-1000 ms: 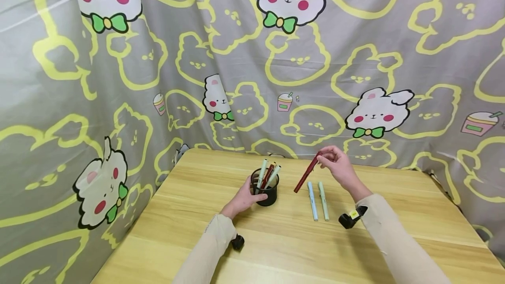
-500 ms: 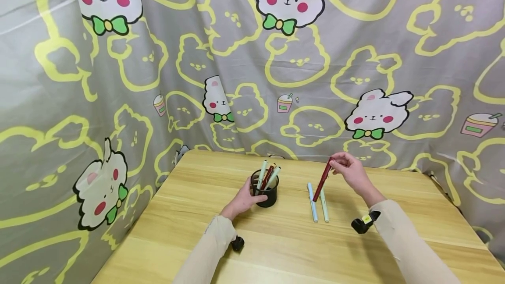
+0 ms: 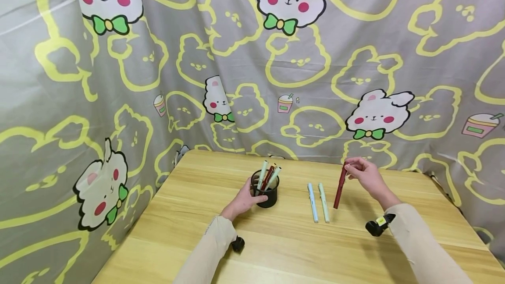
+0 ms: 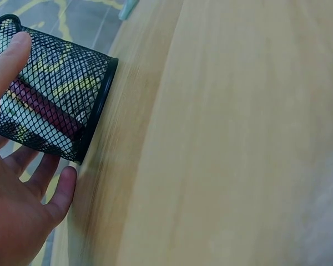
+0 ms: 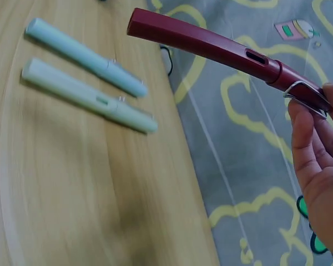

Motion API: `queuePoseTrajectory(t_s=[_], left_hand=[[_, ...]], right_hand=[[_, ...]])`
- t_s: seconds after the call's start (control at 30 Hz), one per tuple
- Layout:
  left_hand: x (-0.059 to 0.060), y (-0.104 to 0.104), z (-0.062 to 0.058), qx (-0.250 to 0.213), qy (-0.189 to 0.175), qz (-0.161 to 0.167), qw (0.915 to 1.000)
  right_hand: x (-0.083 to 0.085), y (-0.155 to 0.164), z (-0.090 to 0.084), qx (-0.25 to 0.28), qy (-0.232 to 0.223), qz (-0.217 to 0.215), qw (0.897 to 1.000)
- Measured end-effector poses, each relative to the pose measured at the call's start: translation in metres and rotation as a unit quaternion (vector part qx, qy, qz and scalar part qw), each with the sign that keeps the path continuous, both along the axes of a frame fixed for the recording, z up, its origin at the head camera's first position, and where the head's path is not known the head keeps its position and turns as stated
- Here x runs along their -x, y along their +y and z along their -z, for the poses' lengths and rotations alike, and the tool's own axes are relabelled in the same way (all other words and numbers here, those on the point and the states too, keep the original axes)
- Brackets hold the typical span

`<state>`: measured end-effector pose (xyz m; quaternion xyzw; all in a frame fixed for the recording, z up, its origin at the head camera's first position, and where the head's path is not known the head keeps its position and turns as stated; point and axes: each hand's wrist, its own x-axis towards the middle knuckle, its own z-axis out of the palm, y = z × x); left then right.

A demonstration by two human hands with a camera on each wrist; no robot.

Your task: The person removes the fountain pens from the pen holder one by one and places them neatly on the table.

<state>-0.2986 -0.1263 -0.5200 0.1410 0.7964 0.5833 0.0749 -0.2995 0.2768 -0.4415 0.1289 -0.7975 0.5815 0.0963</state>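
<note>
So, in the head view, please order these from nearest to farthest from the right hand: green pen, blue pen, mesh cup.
1. Green pen, lying on the table, left of the right hand.
2. Blue pen, just beyond it.
3. Mesh cup, farthest left, by the left hand.

Right hand: our right hand has swung out to the right, away from the mesh cup, and sunk nearer the table.
Red pen: the red pen, pinched at its top end, has crossed over the two pale pens; it now hangs right of the green pen.
Pen angle: we had it slanting; now nearly upright, its tip low by the tabletop.
</note>
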Motion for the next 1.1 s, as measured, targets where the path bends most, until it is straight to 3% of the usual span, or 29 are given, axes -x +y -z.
queuePoseTrajectory(t_s=[0.4, 0.63, 1.1], left_hand=[[-0.001, 0.000, 0.000, 0.011, -0.002, -0.007, 0.9999], [-0.021, 0.003, -0.034, 0.005, -0.013, 0.002, 0.9999], [-0.020, 0.003, -0.032, 0.001, -0.007, 0.008, 0.9999]], right_hand=[[0.004, 0.020, 0.023, -0.032, -0.055, -0.006, 0.998], [0.009, 0.020, 0.038, -0.026, -0.094, -0.019, 0.995], [0.016, 0.006, 0.062, -0.067, -0.107, 0.006, 0.992]])
